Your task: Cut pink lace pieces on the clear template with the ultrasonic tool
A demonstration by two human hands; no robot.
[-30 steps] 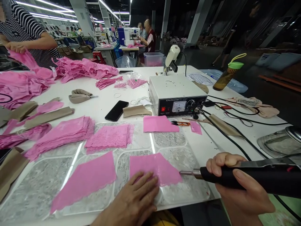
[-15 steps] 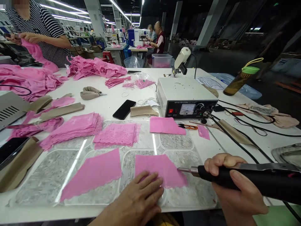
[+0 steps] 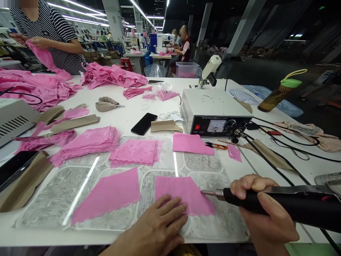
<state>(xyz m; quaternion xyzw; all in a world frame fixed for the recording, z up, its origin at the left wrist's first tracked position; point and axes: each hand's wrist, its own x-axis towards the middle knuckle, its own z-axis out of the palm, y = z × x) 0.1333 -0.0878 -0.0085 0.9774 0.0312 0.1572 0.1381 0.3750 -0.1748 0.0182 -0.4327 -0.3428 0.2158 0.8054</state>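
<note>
"Where is the pink panel (image 3: 185,190)?"
"Partly covered, lower centre, by the flat-laid left hand (image 3: 161,222)."
"And the tool (image 3: 306,206)?"
"Gripped by the right hand (image 3: 270,209), lower right, tip (image 3: 209,193) at the panel's edge."

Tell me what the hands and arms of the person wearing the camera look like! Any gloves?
No gloves! The left hand and right hand are both bare, each with ordinary human fingers and a thumb. No rings or watch show. The bits of left forearm and right forearm in view are bare too, with no sleeves showing.
</note>
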